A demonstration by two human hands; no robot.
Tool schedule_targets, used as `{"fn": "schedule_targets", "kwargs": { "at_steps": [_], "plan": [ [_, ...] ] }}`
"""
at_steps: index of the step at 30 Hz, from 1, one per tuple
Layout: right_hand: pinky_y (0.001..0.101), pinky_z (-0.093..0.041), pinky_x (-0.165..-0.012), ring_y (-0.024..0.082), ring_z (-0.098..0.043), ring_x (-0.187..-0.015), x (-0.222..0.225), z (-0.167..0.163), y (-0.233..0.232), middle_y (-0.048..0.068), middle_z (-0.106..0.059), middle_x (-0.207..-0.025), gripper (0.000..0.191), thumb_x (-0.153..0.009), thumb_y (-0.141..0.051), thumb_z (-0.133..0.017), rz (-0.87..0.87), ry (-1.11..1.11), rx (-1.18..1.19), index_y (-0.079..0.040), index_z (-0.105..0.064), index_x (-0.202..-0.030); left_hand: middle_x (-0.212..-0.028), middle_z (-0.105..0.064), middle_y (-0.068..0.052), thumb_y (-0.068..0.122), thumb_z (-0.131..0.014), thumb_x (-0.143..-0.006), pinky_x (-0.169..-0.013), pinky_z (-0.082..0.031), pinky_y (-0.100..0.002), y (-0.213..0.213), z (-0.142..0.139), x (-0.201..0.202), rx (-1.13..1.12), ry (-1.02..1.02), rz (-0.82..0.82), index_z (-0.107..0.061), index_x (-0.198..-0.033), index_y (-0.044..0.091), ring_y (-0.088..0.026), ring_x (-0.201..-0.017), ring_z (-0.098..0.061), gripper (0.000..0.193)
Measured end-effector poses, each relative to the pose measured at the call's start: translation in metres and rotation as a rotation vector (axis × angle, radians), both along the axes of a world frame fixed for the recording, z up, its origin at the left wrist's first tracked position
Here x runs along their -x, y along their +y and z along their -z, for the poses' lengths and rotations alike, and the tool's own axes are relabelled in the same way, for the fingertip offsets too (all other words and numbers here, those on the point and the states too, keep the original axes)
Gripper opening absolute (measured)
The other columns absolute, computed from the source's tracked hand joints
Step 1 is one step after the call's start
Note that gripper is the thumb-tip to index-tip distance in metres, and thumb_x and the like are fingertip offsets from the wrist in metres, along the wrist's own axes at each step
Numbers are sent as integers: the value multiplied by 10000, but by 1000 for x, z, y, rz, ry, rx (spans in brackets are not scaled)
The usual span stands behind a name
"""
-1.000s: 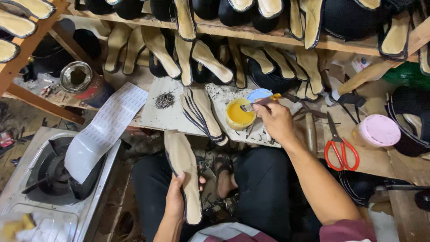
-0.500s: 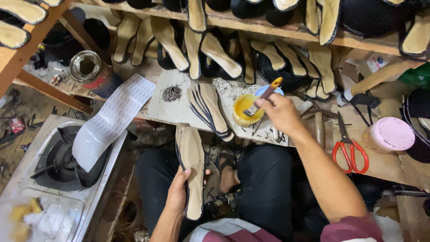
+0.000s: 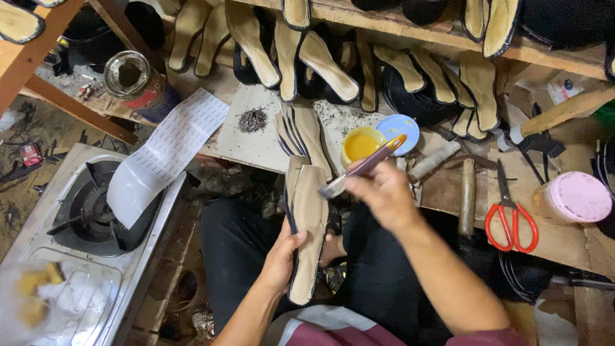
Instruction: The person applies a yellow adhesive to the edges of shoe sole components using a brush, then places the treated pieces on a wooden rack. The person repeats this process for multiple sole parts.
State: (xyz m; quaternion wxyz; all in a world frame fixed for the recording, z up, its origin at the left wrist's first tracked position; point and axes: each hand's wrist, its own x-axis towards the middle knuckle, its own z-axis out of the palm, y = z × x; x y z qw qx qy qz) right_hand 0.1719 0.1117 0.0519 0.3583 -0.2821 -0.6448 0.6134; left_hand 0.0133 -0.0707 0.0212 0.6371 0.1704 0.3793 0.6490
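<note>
My left hand (image 3: 282, 255) grips a tan shoe sole with a black edge (image 3: 309, 227), held upright over my lap. My right hand (image 3: 383, 190) holds a glue brush (image 3: 362, 167) with a purple and orange handle; its bristles hover just right of the sole's top end. Behind the brush stands an open pot of yellow glue (image 3: 361, 144) with its blue lid (image 3: 398, 129) beside it on the wooden workbench (image 3: 566, 238).
Several tan soles (image 3: 306, 131) lie stacked on a white board, next to a pile of small nails (image 3: 252, 119). Red scissors (image 3: 510, 221), a hammer (image 3: 467, 197) and a pink-lidded jar (image 3: 576, 198) lie at right. A gas stove (image 3: 90, 218) sits at left. Shelves of soles hang above.
My right hand lifted the brush out of the glue pot and brought it toward the sole. My left hand raised the sole higher and closer to the brush.
</note>
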Motion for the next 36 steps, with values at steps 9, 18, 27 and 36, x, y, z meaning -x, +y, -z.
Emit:
{"fn": "schedule_targets", "kwargs": {
  "at_steps": [9,18,27,36],
  "plan": [
    [290,-585,-832,132,-733,-908,30,-25,-19,63,-760,-991,181,-962,-133,-751,214,-177,-536,-21,-698,-1095,-1340,-606,-149,196,-533,-902,-862,-570,-393,3,0,-4,33,-10,38,-314,-1570,124,-264,-1099,-685,706],
    [297,-575,-774,148,-708,-875,16,-6,-15,50,-721,-940,137,-914,-133,-759,-283,-231,-362,-36,-733,-1008,-1273,-647,-204,341,-497,-1022,-1030,-556,-421,17,26,3,-134,-270,-3,-436,-1514,51,-284,-1152,-668,574],
    [391,-535,-929,243,-688,-979,14,3,-49,45,-734,-970,161,-894,-163,-785,-280,-210,-638,-68,-718,-1006,-1250,-645,-126,271,-506,-917,-946,-567,-465,36,18,17,-62,-362,-223,-451,-1445,141,-273,-1132,-651,547],
    [492,-490,-1012,203,-693,-897,9,-21,-68,9,-740,-943,267,-794,-173,-849,-446,-130,-817,-94,-699,-1000,-1212,-655,-221,261,-501,-979,-774,-573,-389,45,26,28,-198,-332,-270,-454,-1494,176,-281,-958,-653,524]
  ]
}}
